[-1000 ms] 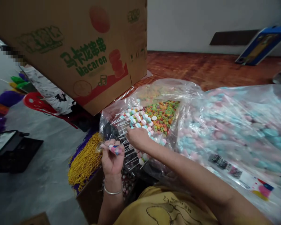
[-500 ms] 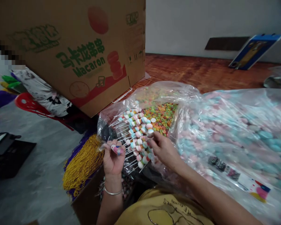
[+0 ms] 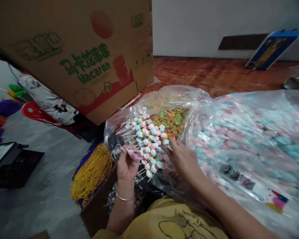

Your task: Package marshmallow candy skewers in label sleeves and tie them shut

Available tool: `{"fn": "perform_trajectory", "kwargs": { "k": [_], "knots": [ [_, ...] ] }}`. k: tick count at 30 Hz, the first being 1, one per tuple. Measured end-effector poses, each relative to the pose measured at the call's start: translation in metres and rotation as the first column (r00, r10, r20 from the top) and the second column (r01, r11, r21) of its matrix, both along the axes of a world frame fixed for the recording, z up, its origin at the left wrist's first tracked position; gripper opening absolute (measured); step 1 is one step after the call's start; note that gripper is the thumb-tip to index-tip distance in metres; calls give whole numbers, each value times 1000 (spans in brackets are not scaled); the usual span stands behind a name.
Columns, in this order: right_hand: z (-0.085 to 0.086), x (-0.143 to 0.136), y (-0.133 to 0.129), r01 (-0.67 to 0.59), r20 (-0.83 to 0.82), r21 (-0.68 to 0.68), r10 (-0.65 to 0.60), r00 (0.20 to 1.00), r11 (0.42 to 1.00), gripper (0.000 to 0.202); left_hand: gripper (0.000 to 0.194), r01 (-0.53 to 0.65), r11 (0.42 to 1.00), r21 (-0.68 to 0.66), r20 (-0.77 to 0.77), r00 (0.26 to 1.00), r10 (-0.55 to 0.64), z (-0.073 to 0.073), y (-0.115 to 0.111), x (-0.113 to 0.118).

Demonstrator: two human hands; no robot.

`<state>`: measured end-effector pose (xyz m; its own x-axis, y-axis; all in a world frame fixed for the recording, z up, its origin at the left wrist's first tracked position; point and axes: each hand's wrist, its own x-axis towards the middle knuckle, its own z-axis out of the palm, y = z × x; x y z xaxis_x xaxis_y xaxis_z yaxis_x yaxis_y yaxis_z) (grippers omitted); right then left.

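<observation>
Marshmallow skewers (image 3: pixel 147 139) in pink, white and blue lie piled on clear plastic, their white sticks pointing left. My left hand (image 3: pixel 128 166), with a bangle at its wrist, is closed around a small clear plastic bag (image 3: pixel 134 155) with pink and blue print. At the right side of the pile, my right hand (image 3: pixel 184 159) pinches the near end of one short marshmallow skewer (image 3: pixel 163 135). Its fingertips partly hide what they grip. Behind the pile, colourful ring-shaped pieces (image 3: pixel 173 121) fill a clear bag.
A large bag of pink and blue marshmallows (image 3: pixel 239 132) lies on the right. The Macaron carton (image 3: pixel 94 83) rises at the left back on the reddish table (image 3: pixel 189 69). Gold bead strings (image 3: pixel 93 176) hang below the left edge, near an open box (image 3: pixel 97 205).
My right hand has shifted slightly right, and the marshmallow skewer at its fingertips has moved with it. My left hand has come a little right and up with the small bag.
</observation>
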<state>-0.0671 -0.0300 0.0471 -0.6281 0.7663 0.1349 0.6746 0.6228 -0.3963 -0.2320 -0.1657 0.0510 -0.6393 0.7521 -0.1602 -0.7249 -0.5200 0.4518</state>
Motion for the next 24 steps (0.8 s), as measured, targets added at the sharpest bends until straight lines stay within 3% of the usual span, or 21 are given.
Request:
{"fn": "perform_trajectory", "kwargs": {
  "k": [2,3,6,7,10,13,16,20,22,24],
  "knots": [
    [16,-17,-3,-59,102,176,42,994,983,18,38,-30,999,17,-21,999,30,4,-4,-2],
    [26,-29,-5,-121,130,200,97,987,972,20,40,-49,999,23,-33,998,50,6,-6,-2],
    [50,-82,-12,-421,174,36,409,896,907,23,43,-81,995,66,-73,994,86,14,-14,-2],
    [56,-102,-15,-464,162,10,457,875,886,24,43,-80,993,90,-91,992,88,16,-17,-1],
    [61,-157,-22,-519,136,-36,518,844,854,26,41,-58,987,150,-157,984,82,22,-26,1],
    [58,-180,-23,-531,130,-96,540,832,842,22,40,-42,986,161,-190,979,73,22,-32,1],
    [57,-162,-18,-532,100,-125,544,833,837,23,38,-58,985,164,-180,980,88,20,-36,-2],
    [55,-97,-5,-552,36,-168,565,824,816,26,43,-69,987,147,-164,982,93,19,-32,-5],
    [49,-66,2,-580,-137,-311,569,811,753,30,46,-69,990,125,-154,984,88,20,-26,-3],
    [39,-44,6,-565,-328,-465,460,825,682,32,48,-73,992,104,-133,987,87,22,-19,0]
  ]
}}
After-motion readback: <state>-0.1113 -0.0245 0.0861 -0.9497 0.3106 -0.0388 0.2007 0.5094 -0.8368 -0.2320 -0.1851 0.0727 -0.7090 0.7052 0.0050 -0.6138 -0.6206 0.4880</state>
